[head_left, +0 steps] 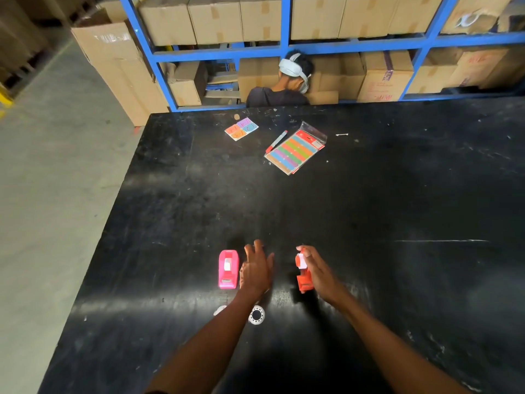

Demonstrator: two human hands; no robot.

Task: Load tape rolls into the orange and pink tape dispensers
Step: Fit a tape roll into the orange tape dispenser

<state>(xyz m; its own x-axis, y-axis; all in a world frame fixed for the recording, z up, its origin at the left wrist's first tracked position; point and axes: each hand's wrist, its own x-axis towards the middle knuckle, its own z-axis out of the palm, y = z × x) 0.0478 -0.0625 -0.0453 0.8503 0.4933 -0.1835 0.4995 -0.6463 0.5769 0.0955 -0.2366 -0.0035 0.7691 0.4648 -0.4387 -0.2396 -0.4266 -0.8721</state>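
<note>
A pink tape dispenser (227, 269) lies flat on the black table (397, 209), with a white tape roll showing in its well. Just right of it my left hand (257, 268) hovers with fingers spread, holding nothing. My right hand (315, 270) grips the orange tape dispenser (303, 275), tilted off the table, with a white roll at its top end. Two loose clear tape rolls lie near my left forearm: one (256, 315) to its right, the other (220, 309) partly hidden to its left.
Further back on the table lie a pack of coloured label strips (295, 152), a red marker (276, 141) and a small coloured card (241, 128). A person (284, 81) sits beyond the far edge, before blue shelving (218, 52) stacked with cardboard boxes. The table's left edge drops to concrete floor.
</note>
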